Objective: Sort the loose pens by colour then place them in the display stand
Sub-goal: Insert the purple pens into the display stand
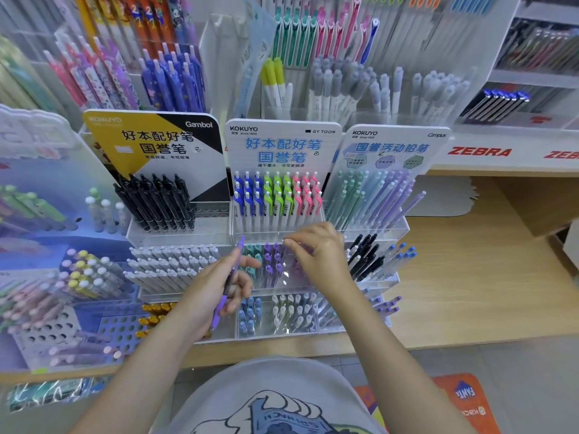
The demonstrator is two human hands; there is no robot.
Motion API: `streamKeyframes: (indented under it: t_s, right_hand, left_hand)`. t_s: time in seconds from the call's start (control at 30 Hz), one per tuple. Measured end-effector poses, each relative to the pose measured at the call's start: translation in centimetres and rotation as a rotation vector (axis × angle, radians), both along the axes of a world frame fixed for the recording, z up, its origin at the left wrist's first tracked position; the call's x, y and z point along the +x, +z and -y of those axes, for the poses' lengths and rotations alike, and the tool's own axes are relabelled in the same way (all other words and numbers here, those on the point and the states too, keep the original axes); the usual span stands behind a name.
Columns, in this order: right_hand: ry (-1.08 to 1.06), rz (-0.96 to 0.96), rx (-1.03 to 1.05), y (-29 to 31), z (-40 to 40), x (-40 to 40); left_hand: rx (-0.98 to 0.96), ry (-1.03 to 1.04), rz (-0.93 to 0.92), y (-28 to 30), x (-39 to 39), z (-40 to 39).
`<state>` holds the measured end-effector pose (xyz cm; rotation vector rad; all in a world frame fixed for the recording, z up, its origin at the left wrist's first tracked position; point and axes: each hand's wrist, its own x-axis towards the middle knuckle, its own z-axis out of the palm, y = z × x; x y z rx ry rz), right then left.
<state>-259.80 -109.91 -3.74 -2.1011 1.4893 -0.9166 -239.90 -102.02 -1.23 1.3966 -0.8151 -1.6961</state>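
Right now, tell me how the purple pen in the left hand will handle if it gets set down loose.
The purple pen looks stiff and light: the left hand holds it in a loose curl. Its slim, round barrel would probably roll on the wooden shelf, though a clip may stop it. Probably not fragile.

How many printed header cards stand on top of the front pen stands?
3. The yellow and black card is on the left, the blue-lettered white card in the middle, and the pale blue card on the right. More may be hidden elsewhere.
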Motion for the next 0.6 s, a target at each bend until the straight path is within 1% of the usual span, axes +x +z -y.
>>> streamKeyframes:
  t_s: [0.1,0.3,0.47,0.53,0.6]
  right_hand:
    - [0.030,-0.086,-0.009,-0.1,0.0,0.3]
    - [0.028,-0.090,0.005,0.1,-1.3,-0.3]
    - [0.050,-0.156,-0.013,0.2,-2.1,-0.6]
    - [0.034,-0.052,-0.020,1.0,-2.4,-0.5]
    - [0.041,0.147,0.088,2.5,-3.1,-0.3]
  left_hand:
    - [0.003,0.000,0.000,0.0,0.0,0.0]
    - [0.010,-0.005,-0.018,-0.2,0.2,-0.1]
    - [0.020,0.002,-0.053,-0.1,-0.1,0.0]
    - [0.005,-0.027,-0.065,0.3,-0.3,0.0]
    - [-0.016,-0.069,-0.035,0.8,-0.6,0.0]
